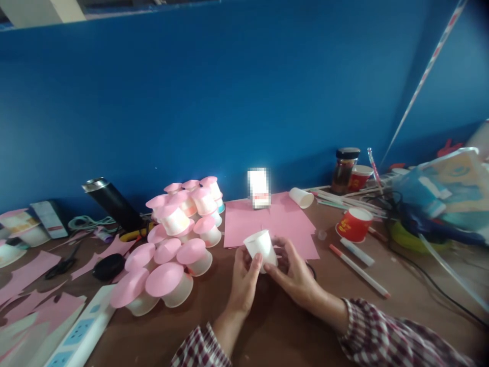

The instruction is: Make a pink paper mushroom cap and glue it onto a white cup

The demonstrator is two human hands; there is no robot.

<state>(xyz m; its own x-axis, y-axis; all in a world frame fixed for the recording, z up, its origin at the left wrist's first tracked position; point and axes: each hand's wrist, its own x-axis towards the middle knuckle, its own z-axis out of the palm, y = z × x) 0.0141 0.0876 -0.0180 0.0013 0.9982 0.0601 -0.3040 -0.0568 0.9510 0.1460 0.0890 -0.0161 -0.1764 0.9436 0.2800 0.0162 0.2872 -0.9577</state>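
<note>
A white paper cup is held tilted between both hands above the brown desk, its open rim facing up and away. My left hand grips it from the left, thumb on the near side. My right hand closes on its right side, thumb low near the base. Behind the cup lie pink paper sheets. To the left are several paper cups topped with pink paper cones, some stacked on others. Another white cup rests on its side at the sheets' back right corner.
At left are a white power strip, black scissors, pink scraps and a black thermos. At right stand a red cup, a marker, a dark jar and a plastic bag. A blue partition closes the back.
</note>
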